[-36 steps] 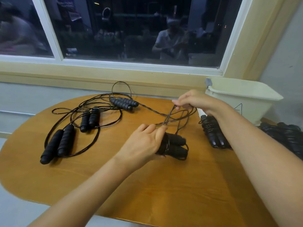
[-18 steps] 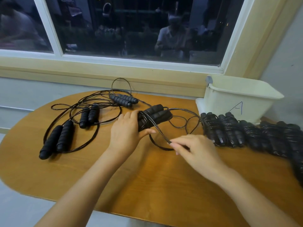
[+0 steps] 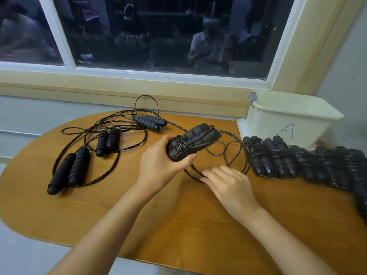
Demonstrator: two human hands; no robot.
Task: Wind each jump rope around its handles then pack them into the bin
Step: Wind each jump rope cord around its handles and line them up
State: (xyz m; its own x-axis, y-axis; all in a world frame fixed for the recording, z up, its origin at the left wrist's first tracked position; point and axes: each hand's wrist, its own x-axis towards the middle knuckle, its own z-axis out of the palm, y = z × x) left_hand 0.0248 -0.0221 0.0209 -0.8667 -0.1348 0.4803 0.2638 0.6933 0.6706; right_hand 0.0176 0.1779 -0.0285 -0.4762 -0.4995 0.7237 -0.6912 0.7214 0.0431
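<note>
Black paired handles (image 3: pixel 195 140), cord-wrapped, gripped by left hand (image 3: pixel 158 165).

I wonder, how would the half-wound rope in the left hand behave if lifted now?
Its paired handles, gripped by the left hand, would probably lift as one stiff bundle. Its loose cord looks floppy, so it would likely trail and might snag the wound ropes.

Loose ropes (image 3: pixel 108 140) left on table (image 3: pixel 178 225), wound ropes (image 3: pixel 278 157) right (a row); bin (image 3: pixel 278 124) behind
</note>
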